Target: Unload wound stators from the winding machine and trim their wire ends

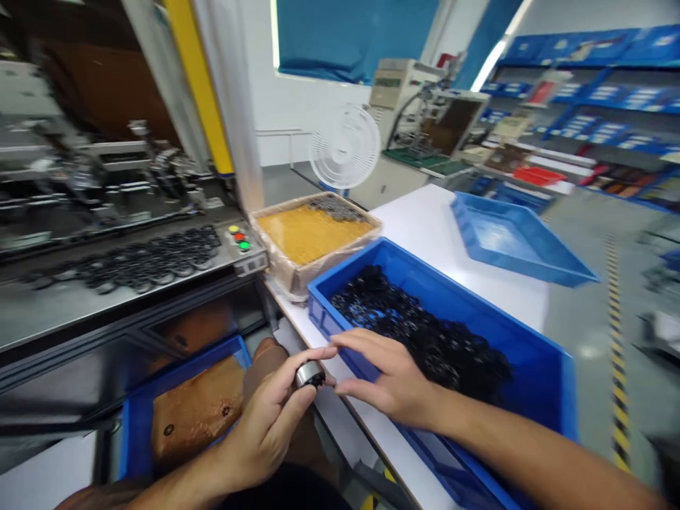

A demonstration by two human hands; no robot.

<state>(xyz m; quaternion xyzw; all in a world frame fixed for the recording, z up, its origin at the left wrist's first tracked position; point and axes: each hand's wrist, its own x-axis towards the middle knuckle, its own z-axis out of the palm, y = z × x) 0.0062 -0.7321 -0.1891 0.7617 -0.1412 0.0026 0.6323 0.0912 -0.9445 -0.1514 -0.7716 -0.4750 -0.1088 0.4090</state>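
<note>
Metal piece (309,372): left hand (260,423) hides part | shelf labels (610,94): blurred | machine (79,172): cut off

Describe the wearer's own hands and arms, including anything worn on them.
The left hand and right hand are bare, without gloves; no rings show on the visible fingers. The left forearm and right forearm show no sleeve, watch or cable where they are in view. Blur hides any fine markings.

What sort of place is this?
Most likely a factory assembly workstation: there's a machine control panel with coloured push buttons, a blue bin with a heap of small black parts, and blue storage shelving in the background.
</note>
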